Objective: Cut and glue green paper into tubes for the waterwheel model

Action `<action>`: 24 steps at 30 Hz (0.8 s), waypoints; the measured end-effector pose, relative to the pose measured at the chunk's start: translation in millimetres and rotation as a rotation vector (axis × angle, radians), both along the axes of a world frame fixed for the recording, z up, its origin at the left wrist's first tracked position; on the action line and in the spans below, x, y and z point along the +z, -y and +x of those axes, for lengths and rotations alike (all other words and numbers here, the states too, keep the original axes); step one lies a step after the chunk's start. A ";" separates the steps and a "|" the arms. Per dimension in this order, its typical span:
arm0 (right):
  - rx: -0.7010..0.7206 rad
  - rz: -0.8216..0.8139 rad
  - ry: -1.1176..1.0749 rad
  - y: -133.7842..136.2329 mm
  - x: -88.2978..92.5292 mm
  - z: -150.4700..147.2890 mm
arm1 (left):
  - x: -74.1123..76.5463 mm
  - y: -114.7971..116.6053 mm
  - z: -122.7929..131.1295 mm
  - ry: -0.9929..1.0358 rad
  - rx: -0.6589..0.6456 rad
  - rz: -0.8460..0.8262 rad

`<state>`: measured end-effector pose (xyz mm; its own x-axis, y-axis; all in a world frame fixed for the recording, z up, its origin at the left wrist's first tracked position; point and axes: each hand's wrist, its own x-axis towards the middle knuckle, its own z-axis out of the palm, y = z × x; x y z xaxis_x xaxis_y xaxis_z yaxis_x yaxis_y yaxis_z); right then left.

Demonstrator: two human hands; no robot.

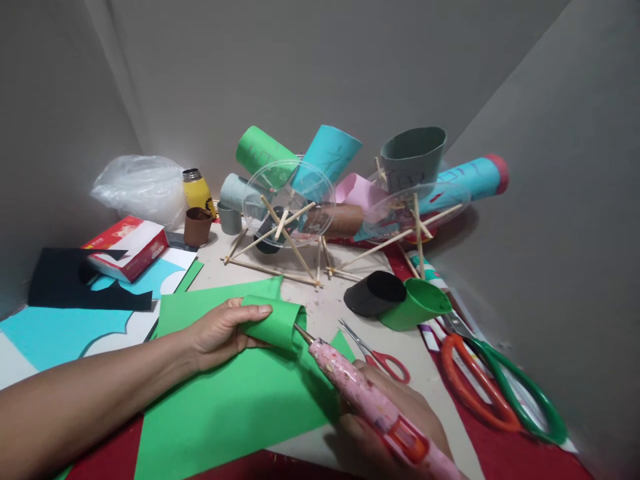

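My left hand (217, 333) is closed around a rolled tube of green paper (277, 323), holding it down on a flat green sheet (230, 407). My right hand (395, 423) grips a pink hot glue gun (367, 400). The gun's metal nozzle touches the open end of the green tube. Small red-handled scissors (377, 357) lie just right of the gun. A black paper tube (375, 293) and a green paper tube (415, 305) lie side by side beyond them.
A model of wooden sticks, clear plastic lids and coloured paper tubes (320, 207) stands at the back. Large scissors with orange and green handles (495, 387) lie right. At left are a red tissue box (127, 247), black and blue paper, a plastic bag (137, 187) and a yellow bottle (197, 190).
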<state>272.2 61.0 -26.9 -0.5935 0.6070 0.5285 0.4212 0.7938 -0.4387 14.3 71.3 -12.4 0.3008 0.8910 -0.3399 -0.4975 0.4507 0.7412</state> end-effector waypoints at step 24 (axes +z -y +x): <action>0.053 -0.032 0.070 1.6 12.1 3.7 | 0.7 0.1 0.7 0.029 0.000 -0.005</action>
